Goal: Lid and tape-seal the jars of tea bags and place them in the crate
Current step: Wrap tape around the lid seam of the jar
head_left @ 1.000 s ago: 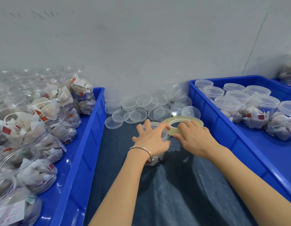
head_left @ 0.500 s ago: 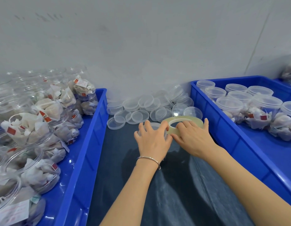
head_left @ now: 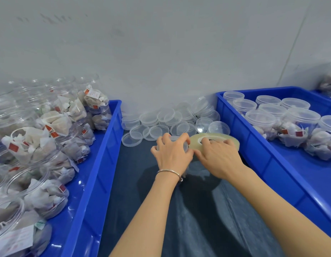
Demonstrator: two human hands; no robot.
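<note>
The lidded jar stood on the dark cloth between the crates, gripped by the left hand while the right hand held the tape roll beside it, sealing seemingly underway; lidded jars filled the right crate, many open jars waited left.

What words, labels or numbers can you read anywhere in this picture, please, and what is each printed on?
None can be read.
White tag with red print on the tea bags in the far open jar: too blurred to read.
Small red tags on tea bags in the left crate: too small to read.
Paper label with faint print on the nearest jar, bottom left: blurred.
Red tags in the lidded jars in the right crate: too small.
Tape roll: no print visible.
</note>
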